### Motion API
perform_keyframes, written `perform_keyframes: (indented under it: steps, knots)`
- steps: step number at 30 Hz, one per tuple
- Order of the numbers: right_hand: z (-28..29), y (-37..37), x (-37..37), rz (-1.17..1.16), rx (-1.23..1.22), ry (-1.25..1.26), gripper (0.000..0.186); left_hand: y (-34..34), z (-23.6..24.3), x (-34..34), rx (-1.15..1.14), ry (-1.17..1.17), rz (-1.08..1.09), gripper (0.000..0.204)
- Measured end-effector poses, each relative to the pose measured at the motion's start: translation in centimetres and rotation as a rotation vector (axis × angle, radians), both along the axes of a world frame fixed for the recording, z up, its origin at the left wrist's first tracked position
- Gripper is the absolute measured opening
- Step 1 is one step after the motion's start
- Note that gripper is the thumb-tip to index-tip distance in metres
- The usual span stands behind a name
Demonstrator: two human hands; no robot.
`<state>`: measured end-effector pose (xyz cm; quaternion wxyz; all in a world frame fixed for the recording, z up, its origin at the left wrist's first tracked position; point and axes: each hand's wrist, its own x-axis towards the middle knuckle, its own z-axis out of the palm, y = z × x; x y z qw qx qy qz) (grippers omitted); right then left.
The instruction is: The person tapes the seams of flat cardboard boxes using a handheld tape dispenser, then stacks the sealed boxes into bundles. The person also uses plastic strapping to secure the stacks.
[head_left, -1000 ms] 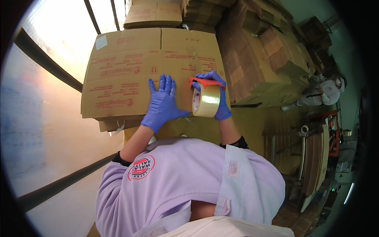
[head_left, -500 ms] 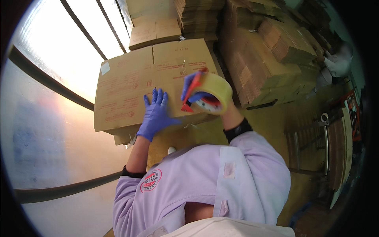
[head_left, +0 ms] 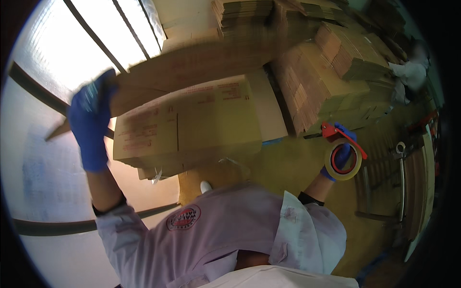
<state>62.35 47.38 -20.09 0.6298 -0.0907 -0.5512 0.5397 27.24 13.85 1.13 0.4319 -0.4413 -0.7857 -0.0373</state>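
Note:
My left hand, in a blue glove, is raised at the left and closed on the end of a flattened cardboard carton. The carton is lifted, tilted and blurred by motion. Below it lies a stack of flat cardboard cartons with red print. My right hand, also blue-gloved, is off to the right, away from the stack. It grips a red tape dispenser with a wide roll of clear yellowish tape on it, and some fingers show through the roll's core.
More flat cartons are piled at the back right, with another stack behind. A metal-framed rack stands at the right. Another person is at the far right. A translucent panelled wall runs along the left.
My left hand has gone from lying spread on the top carton to holding it up at the left. My right hand has swung right with the tape dispenser, away from the stack.

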Motion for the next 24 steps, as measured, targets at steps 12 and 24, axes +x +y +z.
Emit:
perform_keyframes:
  steps: [12, 24]
  knots:
    - [2.6, -9.9, -11.5, 0.315, -0.066, 0.083, 0.024, 4.7, -7.4, -12.5, -0.529, -0.668, 0.276, 0.116]
    - [8.2, -21.1, -40.9, 0.574, 0.288, 0.056, 0.022, -7.8, -20.7, -8.4, -0.160, -0.861, -0.068, 0.102]
